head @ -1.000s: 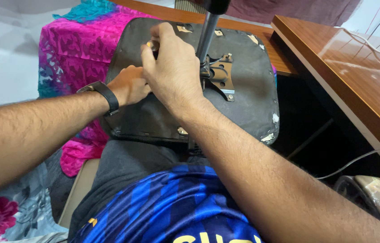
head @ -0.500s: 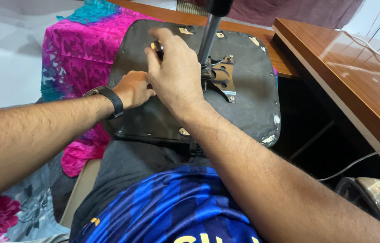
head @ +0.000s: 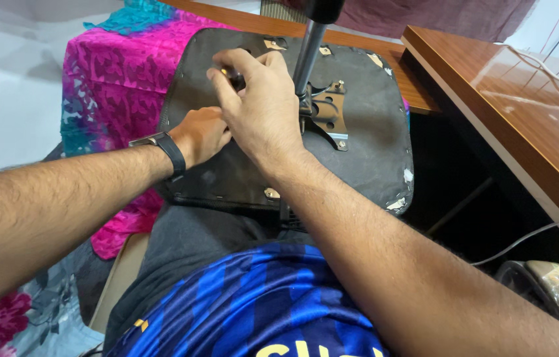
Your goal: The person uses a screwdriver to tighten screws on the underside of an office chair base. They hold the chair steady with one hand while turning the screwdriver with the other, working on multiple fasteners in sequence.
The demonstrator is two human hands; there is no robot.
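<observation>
A black chair seat (head: 372, 132) lies upside down across my lap, its underside facing me. A metal mounting plate (head: 329, 112) is bolted at its middle, and a grey pole (head: 309, 49) rises from it. My right hand (head: 259, 106) is closed around a small dark tool handle (head: 234, 78) held against the seat, just left of the pole. My left hand (head: 203, 135), with a black watch (head: 168, 151) on its wrist, rests with curled fingers on the seat below the right hand. Its fingertips are hidden behind the right hand.
A pink and teal patterned cloth (head: 114, 73) lies to the left of the seat. A glossy wooden table (head: 517, 112) with a white cable (head: 544, 63) runs along the right. Floral fabric (head: 21, 324) shows at the bottom left, a grey object (head: 557, 291) at the bottom right.
Both hands stay on the seat underside. The right hand has shifted slightly down and right around the tool, and the left hand has edged a little closer beneath it.
</observation>
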